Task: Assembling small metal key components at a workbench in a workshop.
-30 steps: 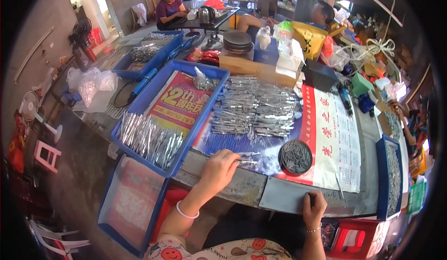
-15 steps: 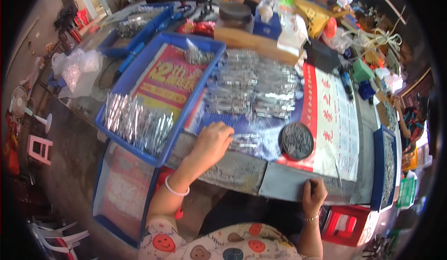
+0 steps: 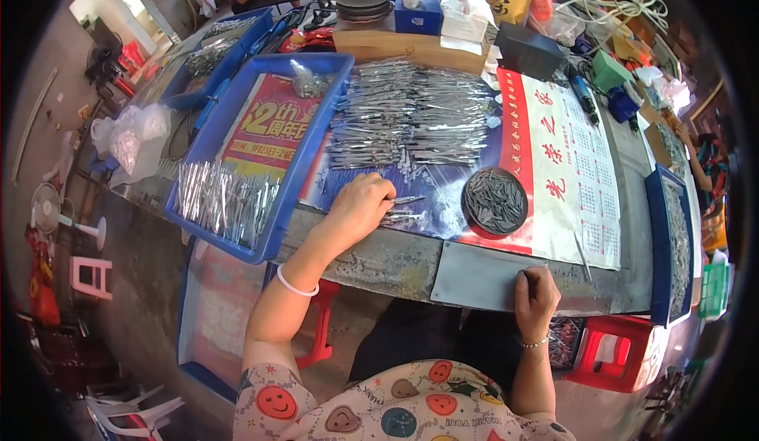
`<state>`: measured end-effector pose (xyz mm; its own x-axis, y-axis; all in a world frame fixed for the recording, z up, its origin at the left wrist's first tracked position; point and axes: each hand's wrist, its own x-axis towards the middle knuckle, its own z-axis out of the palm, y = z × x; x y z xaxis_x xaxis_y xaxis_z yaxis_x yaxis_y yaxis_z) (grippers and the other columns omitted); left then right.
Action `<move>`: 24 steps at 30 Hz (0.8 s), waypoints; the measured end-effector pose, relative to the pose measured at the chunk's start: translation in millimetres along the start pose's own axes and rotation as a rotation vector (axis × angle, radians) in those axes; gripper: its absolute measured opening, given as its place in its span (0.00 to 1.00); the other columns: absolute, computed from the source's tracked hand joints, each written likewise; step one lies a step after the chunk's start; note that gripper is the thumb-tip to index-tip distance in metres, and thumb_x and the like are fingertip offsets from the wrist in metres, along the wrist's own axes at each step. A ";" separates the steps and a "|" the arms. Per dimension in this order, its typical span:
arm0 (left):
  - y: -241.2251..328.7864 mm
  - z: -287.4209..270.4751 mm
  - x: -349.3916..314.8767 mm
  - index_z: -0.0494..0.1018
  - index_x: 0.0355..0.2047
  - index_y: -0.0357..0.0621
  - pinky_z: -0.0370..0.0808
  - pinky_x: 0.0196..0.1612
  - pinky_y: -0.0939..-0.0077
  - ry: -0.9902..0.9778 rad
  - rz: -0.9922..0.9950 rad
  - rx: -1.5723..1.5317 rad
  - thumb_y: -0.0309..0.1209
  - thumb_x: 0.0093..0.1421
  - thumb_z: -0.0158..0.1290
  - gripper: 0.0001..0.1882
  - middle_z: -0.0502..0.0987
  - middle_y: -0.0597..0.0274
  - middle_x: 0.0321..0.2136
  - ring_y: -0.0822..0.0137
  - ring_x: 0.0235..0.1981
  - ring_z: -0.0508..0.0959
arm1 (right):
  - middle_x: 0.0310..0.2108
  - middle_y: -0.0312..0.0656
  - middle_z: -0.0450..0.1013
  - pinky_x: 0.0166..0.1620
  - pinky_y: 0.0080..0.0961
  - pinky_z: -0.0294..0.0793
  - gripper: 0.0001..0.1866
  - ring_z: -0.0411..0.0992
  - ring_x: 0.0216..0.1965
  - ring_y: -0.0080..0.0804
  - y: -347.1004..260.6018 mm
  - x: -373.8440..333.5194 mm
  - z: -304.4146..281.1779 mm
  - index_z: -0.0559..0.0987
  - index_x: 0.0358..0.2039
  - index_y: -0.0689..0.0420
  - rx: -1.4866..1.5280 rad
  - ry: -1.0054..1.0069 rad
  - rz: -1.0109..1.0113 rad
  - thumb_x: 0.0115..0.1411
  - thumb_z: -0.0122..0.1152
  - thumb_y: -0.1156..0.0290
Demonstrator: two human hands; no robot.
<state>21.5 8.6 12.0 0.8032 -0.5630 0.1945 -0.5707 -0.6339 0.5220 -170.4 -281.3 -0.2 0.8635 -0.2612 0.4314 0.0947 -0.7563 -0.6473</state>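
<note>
My left hand (image 3: 362,206) has its fingers curled and pressed together at the left end of a small group of slim silver metal pieces (image 3: 405,217). One metal piece (image 3: 409,200) sticks out from its fingertips. At the table's front edge, my right hand (image 3: 538,300) is closed beside a flat grey metal plate (image 3: 474,277); a bit of something dark shows at its thumb, too small to name. Between the hands, farther back, stands a round dark dish (image 3: 495,201) full of small grey pointed pieces. Beyond lie dense rows of slim silver pieces (image 3: 407,117).
A blue tray (image 3: 273,239) with more silver pieces is on the left. To the right lie a red-and-white printed sheet (image 3: 581,204) and a thin rod (image 3: 583,255). A wooden board (image 3: 419,47) edges the rows. A blue tray (image 3: 662,243) sits far right; a red stool (image 3: 610,354) stands below.
The view has shifted and become sharper. My left hand's fingertips are now closer to the small group, with a metal piece at them. My right hand remains closed by the plate.
</note>
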 end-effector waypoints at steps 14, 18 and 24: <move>3.1 -1.7 18.6 0.66 0.35 0.38 0.70 0.41 0.58 -0.137 0.118 0.151 0.23 0.55 0.53 0.09 0.73 0.49 0.32 0.47 0.37 0.73 | 0.24 0.46 0.70 0.28 0.32 0.68 0.06 0.71 0.25 0.44 4.5 5.3 -6.9 0.71 0.28 0.61 0.039 0.036 -0.093 0.51 0.60 0.81; 0.9 -0.6 17.9 0.67 0.36 0.39 0.70 0.41 0.58 -0.133 0.142 0.162 0.22 0.55 0.53 0.09 0.74 0.49 0.33 0.48 0.38 0.73 | 0.24 0.46 0.70 0.28 0.32 0.68 0.07 0.70 0.24 0.44 3.6 2.2 -6.8 0.71 0.28 0.61 0.059 0.028 -0.101 0.51 0.60 0.81; -1.5 -1.4 13.0 0.69 0.39 0.38 0.70 0.41 0.59 0.014 0.111 -0.008 0.21 0.57 0.51 0.09 0.73 0.48 0.34 0.48 0.38 0.74 | 0.23 0.46 0.70 0.27 0.32 0.68 0.06 0.70 0.23 0.44 1.2 0.7 -8.5 0.71 0.28 0.61 0.070 0.031 -0.104 0.51 0.60 0.81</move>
<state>33.0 3.0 15.0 0.7371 -0.6224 0.2630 -0.6553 -0.5633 0.5033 -173.9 -287.6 4.7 0.8316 -0.2025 0.5171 0.2181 -0.7371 -0.6396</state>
